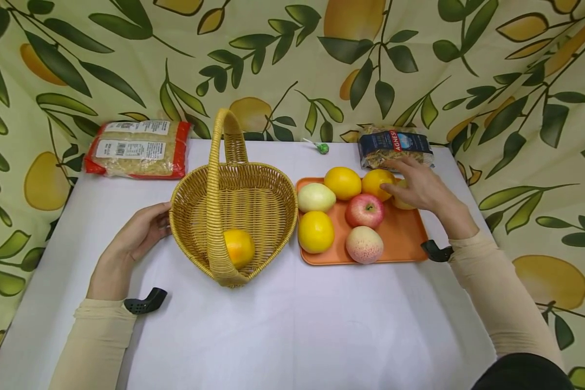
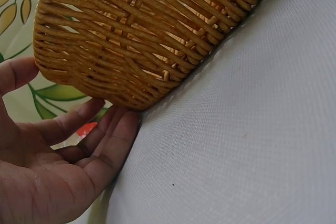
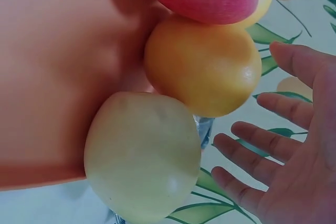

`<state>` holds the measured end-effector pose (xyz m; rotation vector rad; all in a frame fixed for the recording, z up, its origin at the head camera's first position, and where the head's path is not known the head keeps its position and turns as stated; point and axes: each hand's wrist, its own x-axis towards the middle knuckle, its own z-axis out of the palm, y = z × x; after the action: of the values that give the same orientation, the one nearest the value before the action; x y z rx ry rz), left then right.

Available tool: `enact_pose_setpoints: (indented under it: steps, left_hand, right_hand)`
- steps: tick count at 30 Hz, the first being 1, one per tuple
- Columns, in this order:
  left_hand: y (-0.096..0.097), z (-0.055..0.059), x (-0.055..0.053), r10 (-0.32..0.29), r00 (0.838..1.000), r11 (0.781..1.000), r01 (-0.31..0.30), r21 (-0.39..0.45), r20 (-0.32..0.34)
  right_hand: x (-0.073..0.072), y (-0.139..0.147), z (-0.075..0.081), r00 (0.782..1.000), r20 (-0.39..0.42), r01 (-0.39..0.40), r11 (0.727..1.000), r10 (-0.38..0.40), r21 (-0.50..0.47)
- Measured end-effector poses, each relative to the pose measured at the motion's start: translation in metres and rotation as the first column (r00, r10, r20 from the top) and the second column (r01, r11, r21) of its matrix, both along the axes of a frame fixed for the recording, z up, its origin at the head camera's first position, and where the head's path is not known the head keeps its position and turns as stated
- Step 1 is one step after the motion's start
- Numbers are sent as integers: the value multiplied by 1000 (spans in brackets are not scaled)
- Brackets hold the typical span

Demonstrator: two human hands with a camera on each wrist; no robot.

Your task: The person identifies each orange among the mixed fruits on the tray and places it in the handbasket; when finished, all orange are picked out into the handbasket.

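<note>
My left hand (image 1: 143, 230) is at the left side of a heart-shaped wicker basket (image 1: 185, 187) with a tall handle. In the left wrist view its thumb and loosely bent fingertips meet the basket's woven wall (image 2: 131, 40). One orange fruit (image 1: 239, 248) lies inside the basket. Over the back right of an orange tray (image 1: 400, 238) hovers my right hand (image 1: 421, 187), fingers spread. Below it are a yellow-orange fruit (image 3: 202, 64) and a pale green-yellow fruit (image 3: 144, 156), apart from the fingers in the right wrist view. A red apple (image 1: 364, 211) sits beside them.
The tray also bears a pale oval fruit (image 1: 317, 197), two yellow fruits (image 1: 343, 183) and a speckled peach (image 1: 364, 245). Behind stand a red-edged bag (image 1: 136, 149), a green-wrapped lollipop (image 1: 322, 148) and a dark pasta packet (image 1: 395, 146). Patterned cloth (image 1: 273, 65) rises behind the white table.
</note>
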<state>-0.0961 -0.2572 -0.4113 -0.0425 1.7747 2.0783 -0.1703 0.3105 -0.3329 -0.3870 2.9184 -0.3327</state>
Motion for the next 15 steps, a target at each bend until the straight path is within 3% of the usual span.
enact_pose_setpoints:
  steps: [15]
  left_hand:
    - [-1, -1, 0, -3, 1000, 1000, 3, 4, -3]
  right_hand:
    - [-3, -8, -9, 999, -4, -42, 999, 42, 2]
